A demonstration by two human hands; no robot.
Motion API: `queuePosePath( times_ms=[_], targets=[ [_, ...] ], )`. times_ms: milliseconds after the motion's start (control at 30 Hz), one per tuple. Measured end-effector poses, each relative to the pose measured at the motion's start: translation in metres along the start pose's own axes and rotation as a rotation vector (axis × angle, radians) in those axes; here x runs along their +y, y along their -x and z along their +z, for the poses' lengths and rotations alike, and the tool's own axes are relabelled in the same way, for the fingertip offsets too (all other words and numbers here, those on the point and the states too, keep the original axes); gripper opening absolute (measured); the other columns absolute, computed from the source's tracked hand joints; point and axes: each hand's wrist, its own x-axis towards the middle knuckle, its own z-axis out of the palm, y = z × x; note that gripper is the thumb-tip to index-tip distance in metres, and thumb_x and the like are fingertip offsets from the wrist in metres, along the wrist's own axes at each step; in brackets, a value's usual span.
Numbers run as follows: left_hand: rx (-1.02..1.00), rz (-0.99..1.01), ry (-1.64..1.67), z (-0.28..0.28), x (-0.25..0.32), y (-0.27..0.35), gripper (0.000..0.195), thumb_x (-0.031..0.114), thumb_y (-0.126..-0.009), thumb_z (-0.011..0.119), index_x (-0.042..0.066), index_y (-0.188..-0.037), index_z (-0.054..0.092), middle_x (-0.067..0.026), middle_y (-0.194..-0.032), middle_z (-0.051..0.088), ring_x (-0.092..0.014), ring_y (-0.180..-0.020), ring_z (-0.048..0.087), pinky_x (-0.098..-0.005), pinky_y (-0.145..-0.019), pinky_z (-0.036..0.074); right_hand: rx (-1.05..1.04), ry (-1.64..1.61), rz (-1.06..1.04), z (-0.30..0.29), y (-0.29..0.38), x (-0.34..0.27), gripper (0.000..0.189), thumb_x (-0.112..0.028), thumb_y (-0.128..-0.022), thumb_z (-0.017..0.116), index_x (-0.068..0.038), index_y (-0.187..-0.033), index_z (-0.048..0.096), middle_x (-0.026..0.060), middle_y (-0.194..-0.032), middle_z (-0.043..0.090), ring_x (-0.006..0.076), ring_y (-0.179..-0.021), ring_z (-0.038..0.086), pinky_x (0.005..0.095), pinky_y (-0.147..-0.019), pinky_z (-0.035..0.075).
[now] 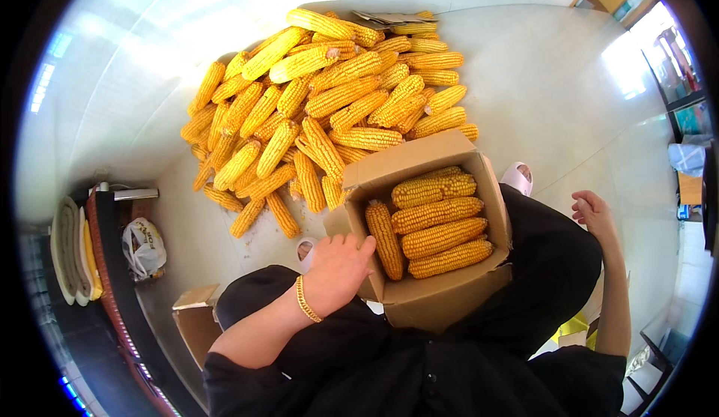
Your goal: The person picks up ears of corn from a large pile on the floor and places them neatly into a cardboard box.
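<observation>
Between my knees stands an uncovered cardboard box (438, 299) with corn cobs in it: one cob (384, 240) lies lengthwise along the left wall, and several others (446, 243) lie crosswise to its right. My left hand (341, 271), a gold chain bracelet on its wrist, is at the box's left edge; whether its fingers hold the cardboard is hard to tell. Out to the right of my knee, my right hand (592, 214) is raised with bent fingers and nothing visible in it. A large heap of yellow corn cobs (337, 96) lies on the floor beyond the box.
Flat cardboard (393, 19) rests at the back of the heap, by the wall. At left are a white plastic bag (144, 247), a dark piece of furniture with folded cloths (73, 254), and a second cardboard box (196, 318). Shelves stand at the far right.
</observation>
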Motion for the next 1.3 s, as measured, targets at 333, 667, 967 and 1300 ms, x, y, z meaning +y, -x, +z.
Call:
queuePosePath(
  times_ms=[333, 667, 967, 1300],
  targets=[
    [0.559, -0.5, 0.031, -0.116, -0.08, 0.05, 0.051, 0.018, -0.086, 0.065, 0.008, -0.134, 0.05, -0.0189, -0.117, 0.061, -0.035, -0.1, 0.061, -0.0398, -0.089, 0.048, -0.012, 0.512, -0.865, 0.042, 0.071, -0.138, 0.034, -0.005, -0.082, 0.06, -0.002, -0.116, 0.058, 0.0166, -0.108, 0.062, 0.0334, -0.099, 0.06, 0.0416, -0.085, 0.047],
    [-0.113, -0.871, 0.618, 0.171, -0.335, 0.099, 0.041, 0.035, -0.088, 0.062, 0.003, -0.115, 0.063, -0.0144, -0.087, 0.068, -0.025, -0.081, 0.065, -0.0369, -0.074, 0.051, -0.359, 1.012, -0.913, 0.136, 0.06, -0.141, 0.036, -0.009, -0.08, 0.058, 0.0, -0.115, 0.055, 0.0148, -0.094, 0.062, 0.0311, -0.094, 0.061, 0.0402, -0.083, 0.048],
    [0.035, -1.119, 0.872, 0.292, -0.309, 0.031, 0.071, 0.041, -0.085, 0.067, 0.003, -0.139, 0.04, -0.0188, -0.114, 0.062, -0.028, -0.096, 0.062, -0.0435, -0.077, 0.054, -0.365, 0.89, -0.848, 0.134, 0.052, -0.146, 0.04, -0.01, -0.082, 0.055, 0.0, -0.121, 0.055, 0.0138, -0.095, 0.063, 0.0273, -0.093, 0.062, 0.0344, -0.079, 0.048],
    [0.284, -1.528, 0.335, 0.296, -0.28, -0.013, 0.062, 0.026, -0.083, 0.066, 0.002, -0.134, 0.041, -0.0227, -0.125, 0.052, -0.037, -0.11, 0.054, -0.0502, -0.091, 0.046, -0.449, 0.895, -0.849, 0.142, 0.058, -0.162, 0.043, -0.012, -0.085, 0.055, -0.001, -0.126, 0.052, 0.014, -0.095, 0.061, 0.0295, -0.092, 0.061, 0.0387, -0.083, 0.047]
  ],
)
